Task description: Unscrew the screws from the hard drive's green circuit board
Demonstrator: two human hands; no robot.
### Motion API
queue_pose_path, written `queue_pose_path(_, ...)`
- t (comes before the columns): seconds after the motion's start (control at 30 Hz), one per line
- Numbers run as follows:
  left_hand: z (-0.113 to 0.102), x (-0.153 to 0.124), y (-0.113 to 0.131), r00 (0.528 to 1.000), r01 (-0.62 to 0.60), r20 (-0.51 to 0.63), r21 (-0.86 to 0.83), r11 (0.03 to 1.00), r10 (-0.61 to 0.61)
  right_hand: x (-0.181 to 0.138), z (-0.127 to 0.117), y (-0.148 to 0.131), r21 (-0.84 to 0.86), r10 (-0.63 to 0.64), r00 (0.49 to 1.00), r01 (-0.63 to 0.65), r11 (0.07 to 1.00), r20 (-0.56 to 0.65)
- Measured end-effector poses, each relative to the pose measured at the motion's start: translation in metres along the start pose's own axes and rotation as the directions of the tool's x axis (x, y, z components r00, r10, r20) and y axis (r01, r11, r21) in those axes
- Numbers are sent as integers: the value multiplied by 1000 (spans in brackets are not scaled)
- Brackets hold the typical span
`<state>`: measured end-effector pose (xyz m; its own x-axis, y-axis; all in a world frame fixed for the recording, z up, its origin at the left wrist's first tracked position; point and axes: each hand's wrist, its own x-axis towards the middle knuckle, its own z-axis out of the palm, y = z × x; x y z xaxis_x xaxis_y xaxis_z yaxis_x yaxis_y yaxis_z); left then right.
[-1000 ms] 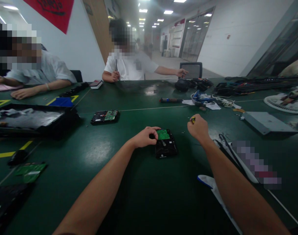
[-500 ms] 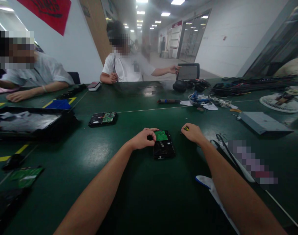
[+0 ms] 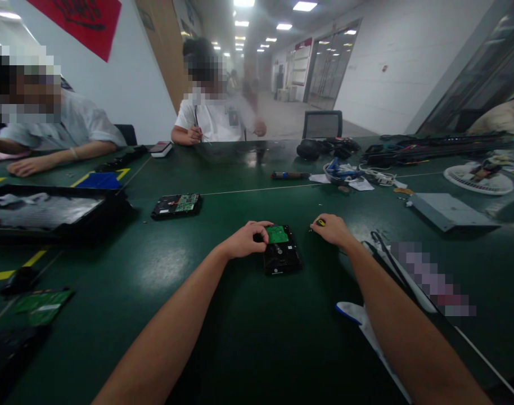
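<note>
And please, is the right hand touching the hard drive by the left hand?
No, the right hand holds a yellow-and-black object, with table showing between that hand and the hard drive.

L hand, fingers bent, R hand clenched, bare arms extended fwd

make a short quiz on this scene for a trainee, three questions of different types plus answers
1. True or false: the person's left hand is at the left side of the black rectangular hard drive with a green circuit board that lies between the two hands.
2. Multiple choice: what do the fingers of the right hand hold?
A) a blue cloth
B) a small yellow-and-black tool
C) a white round grille
3. Fill in: seen from the camera, the flat grey box lies to the ____ of that hard drive.

Key: 1. true; 2. B; 3. right
</note>
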<state>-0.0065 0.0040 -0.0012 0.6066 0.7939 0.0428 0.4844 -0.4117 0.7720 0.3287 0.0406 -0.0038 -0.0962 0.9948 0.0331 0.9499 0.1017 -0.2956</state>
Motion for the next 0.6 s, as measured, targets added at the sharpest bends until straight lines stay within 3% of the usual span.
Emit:
queue_pose_path(0.37,1,0,-1,1000,-23,-8,5,1000,23,4,4,8,51,37,998,-34,998,-45)
queue_pose_path(0.6,1,0,-1,1000,-3,-13,10,1000,3,0,0,13,145,-37,999,40,989,-22)
